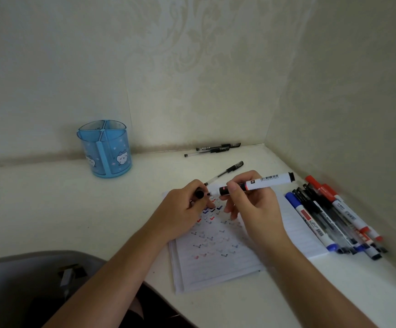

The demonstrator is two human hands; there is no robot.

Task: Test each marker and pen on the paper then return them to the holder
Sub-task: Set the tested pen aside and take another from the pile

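Our right hand (256, 207) pinches the white-barrelled black marker (263, 182), our left hand (185, 209) grips its black plastic cap (199, 194) — misaligned, they could smear ink on our skin.

One blue pen holder (104, 153) — three compartments. One lined notepad (216, 263). One white marker (263, 182), one black cap (199, 194). One black gel pen (230, 169) beside the notepad, at least two more gel pens (216, 149) farther back. Piled right — two red markers (320, 185), one blue marker (303, 210), black pens (322, 216) too overlapped to count.
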